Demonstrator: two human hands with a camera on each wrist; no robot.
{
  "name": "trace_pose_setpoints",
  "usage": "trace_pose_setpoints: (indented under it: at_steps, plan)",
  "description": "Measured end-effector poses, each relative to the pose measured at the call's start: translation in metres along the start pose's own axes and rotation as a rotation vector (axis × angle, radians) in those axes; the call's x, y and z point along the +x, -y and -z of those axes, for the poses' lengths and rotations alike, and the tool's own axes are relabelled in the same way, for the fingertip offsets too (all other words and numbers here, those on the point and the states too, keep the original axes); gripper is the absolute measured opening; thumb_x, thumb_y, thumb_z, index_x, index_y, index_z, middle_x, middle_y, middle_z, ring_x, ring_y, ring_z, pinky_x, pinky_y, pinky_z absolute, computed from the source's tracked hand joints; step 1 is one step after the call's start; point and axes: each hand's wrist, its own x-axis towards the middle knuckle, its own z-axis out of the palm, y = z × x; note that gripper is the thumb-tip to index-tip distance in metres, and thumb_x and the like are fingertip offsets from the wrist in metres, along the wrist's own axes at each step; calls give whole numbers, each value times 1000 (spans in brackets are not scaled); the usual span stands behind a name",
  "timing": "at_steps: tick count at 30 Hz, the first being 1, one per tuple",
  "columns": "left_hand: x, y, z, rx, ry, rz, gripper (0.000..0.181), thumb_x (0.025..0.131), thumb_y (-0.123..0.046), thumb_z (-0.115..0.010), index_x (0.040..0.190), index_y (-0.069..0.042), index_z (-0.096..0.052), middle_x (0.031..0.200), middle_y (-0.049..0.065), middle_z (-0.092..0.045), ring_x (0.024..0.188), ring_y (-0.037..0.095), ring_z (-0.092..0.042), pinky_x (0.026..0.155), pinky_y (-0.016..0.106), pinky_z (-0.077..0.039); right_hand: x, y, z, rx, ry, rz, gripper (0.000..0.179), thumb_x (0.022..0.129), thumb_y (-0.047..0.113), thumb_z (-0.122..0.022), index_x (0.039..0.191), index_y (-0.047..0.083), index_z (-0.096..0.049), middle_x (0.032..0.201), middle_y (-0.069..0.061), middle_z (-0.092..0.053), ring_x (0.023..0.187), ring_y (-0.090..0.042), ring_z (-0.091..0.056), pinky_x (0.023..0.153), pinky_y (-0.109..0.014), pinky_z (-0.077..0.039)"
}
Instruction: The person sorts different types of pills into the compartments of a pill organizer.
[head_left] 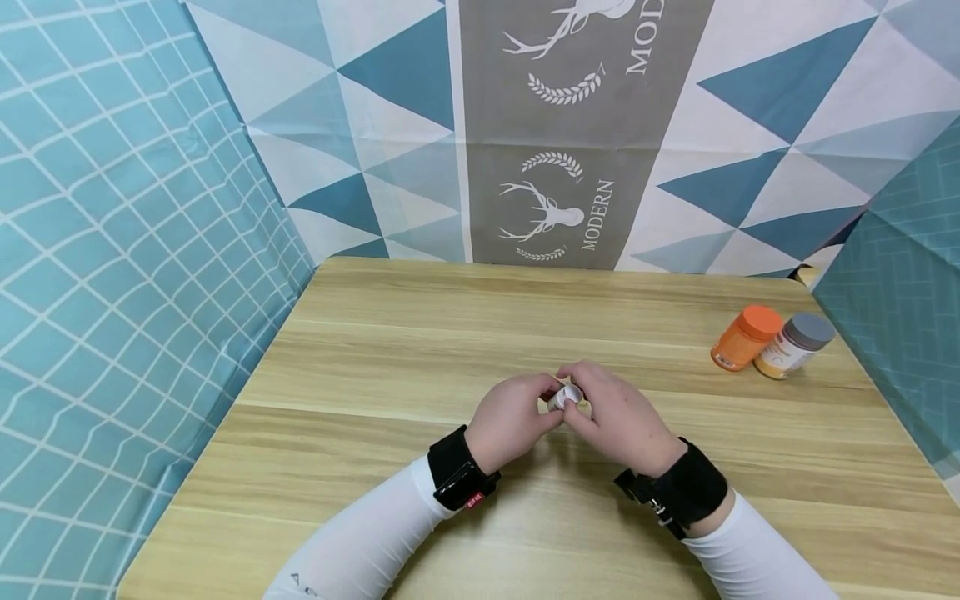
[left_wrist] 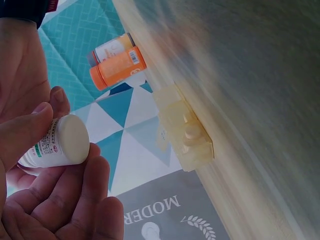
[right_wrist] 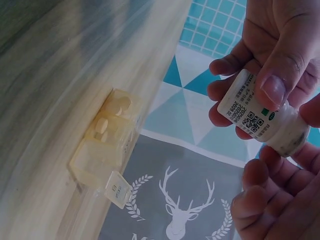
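A small white medicine bottle [head_left: 562,397] is held above the table between both hands. My left hand [head_left: 513,419] grips its body, with the thumb [right_wrist: 275,90] across the printed label. My right hand [head_left: 624,419] pinches the bottle's other end, near the narrower neck [right_wrist: 291,141]. In the left wrist view the smooth white round end of the bottle [left_wrist: 75,139] faces the camera. A translucent yellow pill box [right_wrist: 95,157] lies on the table beyond the hands, with one lid [right_wrist: 118,190] raised. White tablets [right_wrist: 101,126] show in its compartments. The head view hides the box behind the hands.
An orange bottle [head_left: 747,337] and a grey-capped white and yellow bottle [head_left: 792,346] stand together at the back right of the wooden table [head_left: 360,350]. Patterned cloth [head_left: 405,125] hangs behind the table, and tile-patterned cloth [head_left: 112,250] covers the left side.
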Motion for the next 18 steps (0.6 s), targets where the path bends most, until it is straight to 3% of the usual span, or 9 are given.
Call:
trace_pose_setpoints:
  at_steps: [5, 10, 13, 18]
  plan:
    - [0, -1, 1, -13, 9, 6, 17, 91, -28, -74, 101, -15, -71, 92, -10, -68, 70, 5, -54, 63, 18, -43, -1, 0, 2, -6, 3, -19, 39, 91, 24, -65, 126, 10, -56, 111, -1, -59, 91, -12, -56, 75, -34, -51]
    - [0, 0, 0, 1, 1, -5, 17, 90, -27, -74, 102, -16, -72, 90, -10, -67, 70, 4, -52, 63, 17, -42, 0, 0, 0, -1, -1, -94, 27, 96, 37, -63, 112, 16, -63, 94, 6, -59, 78, -11, -55, 66, -29, -47]
    - [0, 1, -1, 11, -3, -14, 14, 90, -27, -74, 99, -16, -71, 87, -10, -66, 69, 4, -51, 63, 17, -42, 0, 0, -2, -6, -10, -69, 14, 97, 32, -63, 102, 20, -63, 90, 10, -60, 77, -7, -55, 66, -28, -47]
    - [0, 3, -4, 16, 6, -16, 10, 91, -25, -73, 93, -16, -68, 81, -6, -63, 63, 5, -46, 57, 17, -38, -2, 0, 0, -7, -26, 17, 14, 95, 21, -62, 108, 17, -64, 98, 8, -60, 82, -10, -59, 69, -31, -50]
